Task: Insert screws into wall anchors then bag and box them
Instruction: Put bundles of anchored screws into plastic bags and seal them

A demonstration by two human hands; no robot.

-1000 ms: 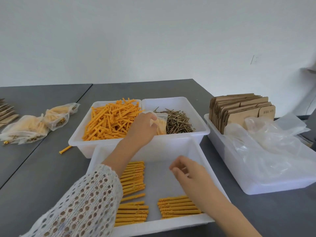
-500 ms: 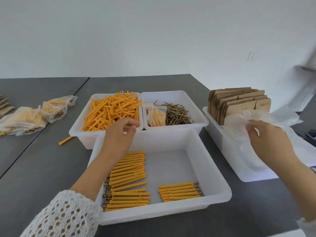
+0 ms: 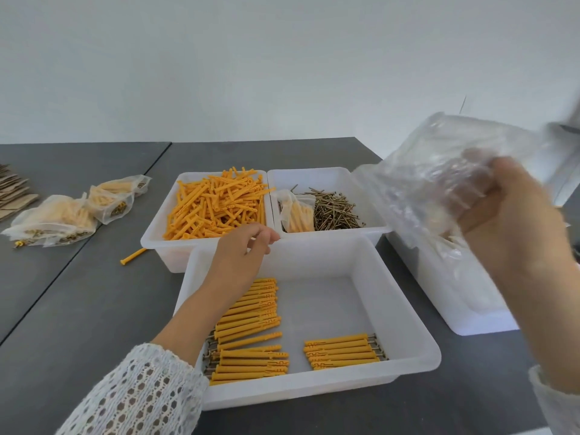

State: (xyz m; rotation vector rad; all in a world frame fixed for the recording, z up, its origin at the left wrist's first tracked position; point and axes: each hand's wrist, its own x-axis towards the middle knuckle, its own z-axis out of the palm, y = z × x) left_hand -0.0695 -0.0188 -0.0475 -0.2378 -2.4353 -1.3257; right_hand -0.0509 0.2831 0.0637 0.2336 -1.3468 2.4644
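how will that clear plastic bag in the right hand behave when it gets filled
The thin clear plastic bag is probably floppy: it crumples where the right hand grips it. It looks very light, hanging raised from that single grip. Its glossy film may be slippery, so opening it likely needs the left hand too.
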